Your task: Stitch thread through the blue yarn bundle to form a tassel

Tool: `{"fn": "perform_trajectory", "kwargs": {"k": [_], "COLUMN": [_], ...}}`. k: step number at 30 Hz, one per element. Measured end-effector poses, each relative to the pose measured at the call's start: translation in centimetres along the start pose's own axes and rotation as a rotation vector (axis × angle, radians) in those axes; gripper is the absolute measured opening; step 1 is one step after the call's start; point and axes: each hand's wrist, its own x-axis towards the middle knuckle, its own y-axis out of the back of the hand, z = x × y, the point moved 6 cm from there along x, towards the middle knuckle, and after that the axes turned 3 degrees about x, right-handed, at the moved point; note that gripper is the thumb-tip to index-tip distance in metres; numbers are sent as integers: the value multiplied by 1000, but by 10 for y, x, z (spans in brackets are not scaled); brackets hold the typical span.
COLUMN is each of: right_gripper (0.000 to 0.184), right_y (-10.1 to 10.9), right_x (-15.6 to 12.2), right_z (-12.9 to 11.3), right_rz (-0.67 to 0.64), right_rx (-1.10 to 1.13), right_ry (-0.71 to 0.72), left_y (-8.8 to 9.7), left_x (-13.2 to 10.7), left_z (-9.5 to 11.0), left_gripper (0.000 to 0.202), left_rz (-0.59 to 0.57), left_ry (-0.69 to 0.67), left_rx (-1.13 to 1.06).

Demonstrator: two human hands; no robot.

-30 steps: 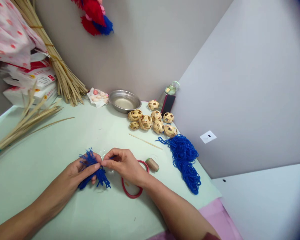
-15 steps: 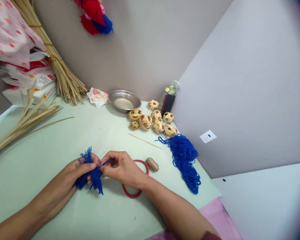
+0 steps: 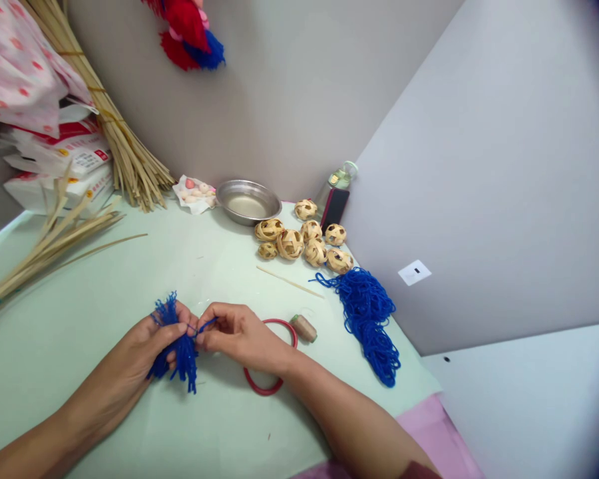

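Observation:
A bunch of cut blue yarn (image 3: 184,359) with frayed ends hangs from my left hand (image 3: 154,342), whose thumb and fingers pinch it near the middle. Close against it, my right hand (image 3: 239,336) is closed in a pinch on a blue yarn strand (image 3: 207,324) that runs to the bunch. The fingertips of both hands almost meet. Under my right wrist lies a red ring (image 3: 293,336), partly covered by the hand. Just right of the ring rests a spool of brown thread (image 3: 304,328).
A blue yarn skein (image 3: 367,306) lies at the right. Several woven bamboo balls (image 3: 290,244) sit before a bottle (image 3: 343,174) and a phone (image 3: 335,207). A metal bowl (image 3: 248,216) stands by the wall; bamboo strips (image 3: 50,249) lie at left.
Both hands have shifted slightly left with the blue yarn. A small gap with strand showing has opened between the left thumb and the right fingertips.

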Motion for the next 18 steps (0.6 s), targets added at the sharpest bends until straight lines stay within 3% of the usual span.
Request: {"fn": "perform_trajectory", "kwargs": {"k": [6, 11, 13, 16, 17, 18], "right_gripper": [53, 57, 50, 18, 12, 19], "right_y": [-2, 7, 12, 12, 9, 4], "right_x": [-3, 1, 0, -7, -10, -13], "right_z": [0, 0, -2, -14, -19, -22], "right_rz": [-5, 117, 166, 181, 165, 139], "right_rx": [3, -24, -56, -336, -508, -701], "right_ry": [-34, 14, 57, 209, 273, 326], "left_y": [1, -2, -2, -1, 0, 1], "left_x": [2, 3, 1, -1, -1, -1], "left_z": [0, -3, -1, 2, 3, 4], "left_gripper": [35, 36, 37, 38, 40, 41], "left_rz": [0, -12, 17, 61, 76, 87], "left_ry": [-122, -122, -105, -88, -84, -83], "left_rx": [112, 151, 138, 139, 154, 180]}}
